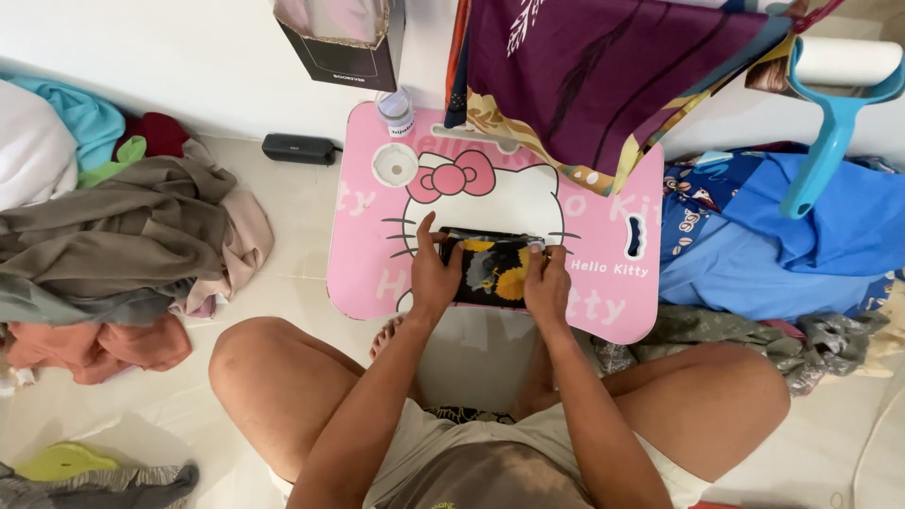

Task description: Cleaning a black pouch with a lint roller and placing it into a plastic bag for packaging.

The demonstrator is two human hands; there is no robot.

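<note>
Folded dark cloth point(494, 269) with yellow flowers lies flat at the centre of the pink tabletop point(603, 302), pressed under your left hand point(436, 273) and right hand point(548, 278); uneven pressure may slide it or undo the fold, and the hanging purple fabric point(603, 85) may snag.

A folded cloth point(495, 269) lies on the surface point(603, 292) under both hands. A bottle point(397, 112) stands at its far left corner. Clothes point(132, 245) are piled left, more clothes point(764, 245) right.
</note>
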